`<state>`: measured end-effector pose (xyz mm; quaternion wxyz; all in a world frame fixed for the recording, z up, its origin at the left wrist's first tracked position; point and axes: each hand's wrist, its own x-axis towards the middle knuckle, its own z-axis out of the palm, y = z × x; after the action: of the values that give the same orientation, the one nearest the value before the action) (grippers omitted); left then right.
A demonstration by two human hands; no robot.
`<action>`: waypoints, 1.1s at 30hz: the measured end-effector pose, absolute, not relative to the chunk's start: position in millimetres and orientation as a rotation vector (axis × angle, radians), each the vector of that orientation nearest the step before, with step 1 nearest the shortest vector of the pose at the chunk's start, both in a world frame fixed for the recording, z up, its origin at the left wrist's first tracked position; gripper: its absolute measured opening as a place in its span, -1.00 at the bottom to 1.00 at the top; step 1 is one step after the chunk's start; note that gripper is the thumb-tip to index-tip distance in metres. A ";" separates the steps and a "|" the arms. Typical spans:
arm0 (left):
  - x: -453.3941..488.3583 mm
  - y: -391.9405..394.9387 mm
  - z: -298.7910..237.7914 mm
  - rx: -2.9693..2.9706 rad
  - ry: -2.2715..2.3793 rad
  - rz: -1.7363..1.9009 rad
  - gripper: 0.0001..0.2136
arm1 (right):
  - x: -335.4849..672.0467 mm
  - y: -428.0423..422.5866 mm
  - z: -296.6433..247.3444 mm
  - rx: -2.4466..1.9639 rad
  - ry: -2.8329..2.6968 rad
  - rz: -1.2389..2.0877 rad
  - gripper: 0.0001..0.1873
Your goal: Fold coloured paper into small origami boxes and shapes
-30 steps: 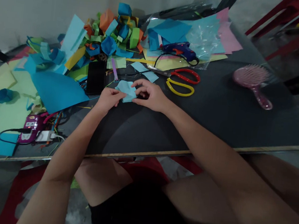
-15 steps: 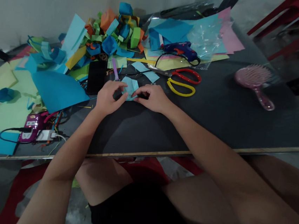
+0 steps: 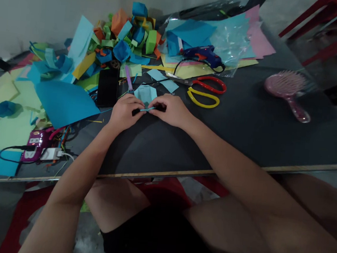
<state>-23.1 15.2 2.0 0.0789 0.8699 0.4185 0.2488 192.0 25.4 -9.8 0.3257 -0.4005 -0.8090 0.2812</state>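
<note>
A small light-blue piece of paper (image 3: 146, 93), creased and partly folded up, lies on the dark table between my hands. My left hand (image 3: 126, 110) pinches its near edge from the left, thumb below and fingers on top. From the right, my right hand (image 3: 167, 109) pinches the same edge, its fingertips close to those of the left. Just beyond the folded paper is a flat light-blue paper strip (image 3: 163, 81). Scissors (image 3: 206, 93) with one red and one yellow handle rest to the right of it. A purple strip (image 3: 128, 78) and a black phone (image 3: 108, 87) are near my left hand.
Colourful folded paper pieces (image 3: 126, 39) are heaped at the back. A blue glue gun (image 3: 205, 56) rests on paper sheets in clear plastic. A pink hairbrush (image 3: 288, 92) lies at right. At left are a large blue sheet (image 3: 65, 101) and a purple power strip (image 3: 37, 143) with cables.
My left fingers have moved down and right to the paper's near edge, close to my right fingers. That edge now stands up as a narrow fold, and more of the paper shows behind it.
</note>
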 end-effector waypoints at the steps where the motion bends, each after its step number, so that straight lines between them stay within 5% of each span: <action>1: -22.5 15.0 1.7 2.593 1.259 0.750 -0.86 | 192.3 24.8 -10.0 -1.043 -2.128 0.669 -0.83; 20: -36.1 21.8 14.0 2.626 1.210 0.505 -0.84 | 208.5 37.6 -9.9 -0.894 -2.266 0.753 -0.94; 33: -28.0 22.7 0.0 2.415 1.084 0.691 -0.88 | 203.2 29.7 -7.6 -0.854 -2.312 0.566 -0.71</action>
<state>-28.0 22.7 0.0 0.2014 0.8647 0.3879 0.2474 203.2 29.7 -7.6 0.3018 -0.3220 -0.8716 0.2133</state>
